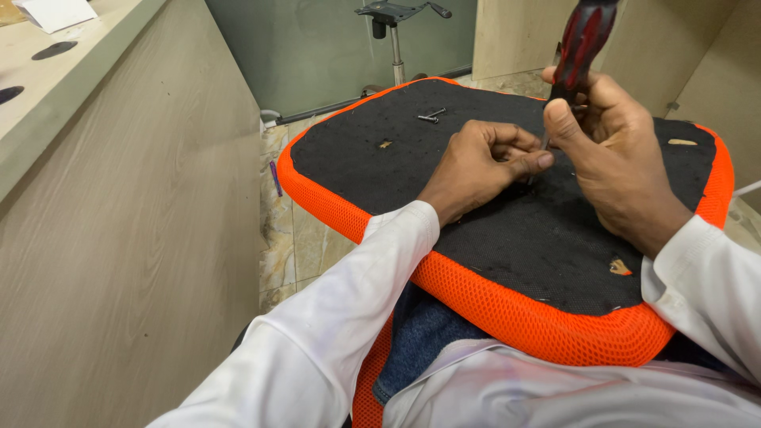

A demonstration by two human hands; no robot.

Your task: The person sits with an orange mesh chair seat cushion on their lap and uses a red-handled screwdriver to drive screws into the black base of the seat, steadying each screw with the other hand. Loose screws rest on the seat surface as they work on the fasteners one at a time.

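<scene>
The right hand (pixel 610 150) grips the red-and-black screwdriver (pixel 579 47) upright over the black underside of the seat cushion (pixel 507 238); the left hand's (pixel 476 162) fingers (pixel 533 161) pinch beside its tip. Best keep the shaft vertical, pressing straight down.

Left hand (pixel 479 162), centre of frame: knuckles up, fingers curled under, thumb stretched right, its tip against the right thumb. Right hand (pixel 614 162), right of centre: closed grip, thumb upright along the front, fingers wrapped behind. Both forearms in white sleeves, left entering from lower left, right from the right edge, cuffs at wrists.
</scene>
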